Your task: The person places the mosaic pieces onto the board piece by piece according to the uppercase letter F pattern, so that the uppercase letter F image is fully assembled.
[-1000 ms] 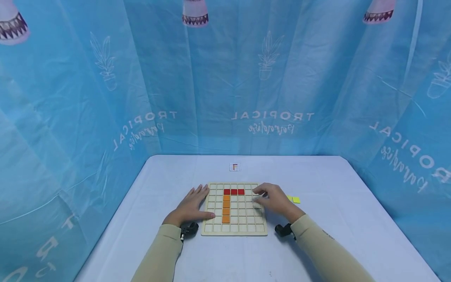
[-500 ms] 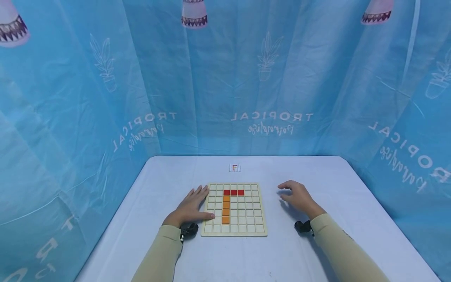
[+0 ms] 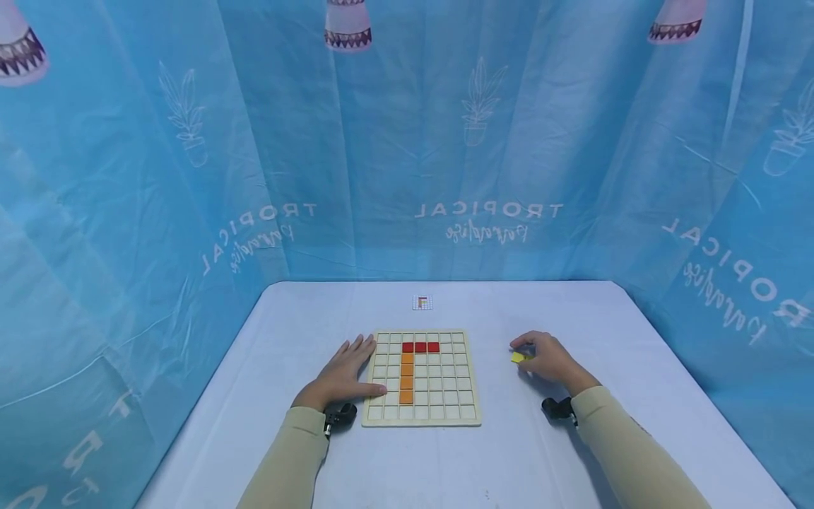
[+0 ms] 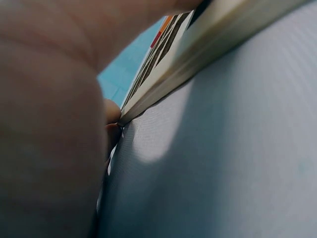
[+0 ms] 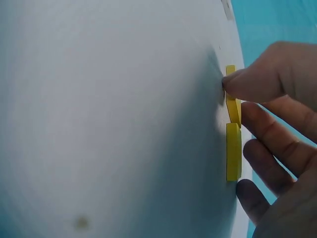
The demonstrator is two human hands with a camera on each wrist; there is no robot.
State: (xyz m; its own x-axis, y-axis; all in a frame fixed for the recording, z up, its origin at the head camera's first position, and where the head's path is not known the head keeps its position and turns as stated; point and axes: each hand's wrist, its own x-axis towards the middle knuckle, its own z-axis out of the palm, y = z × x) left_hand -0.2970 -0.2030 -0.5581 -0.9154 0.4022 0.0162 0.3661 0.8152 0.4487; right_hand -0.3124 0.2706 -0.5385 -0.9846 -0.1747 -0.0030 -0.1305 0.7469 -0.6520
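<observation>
My left hand (image 3: 343, 371) lies spread along the left edge of a pale gridded wooden board (image 3: 445, 420), its thumb over the lower left cells. On the board, orange tiles (image 3: 407, 370) form a column and red tiles (image 3: 420, 347) a short row at its top. To the right of the board, my right hand (image 3: 550, 358) is at a small yellow square tile (image 3: 518, 358). In the right wrist view the thumb lies against this slightly skewed tile, the index finger largely hidden behind it. A second yellow tile (image 5: 232, 152) lies beside the first.
A small printed card (image 3: 422, 302) with a coloured grid pattern lies beyond the board. White cloth covers the table (image 3: 407, 466). Blue curtains (image 3: 407, 141) hang behind the table and at both sides.
My right hand has moved from over the board's right side to the yellow tiles, its fingers now nearer together around one. The left hand and the board tiles stay put.
</observation>
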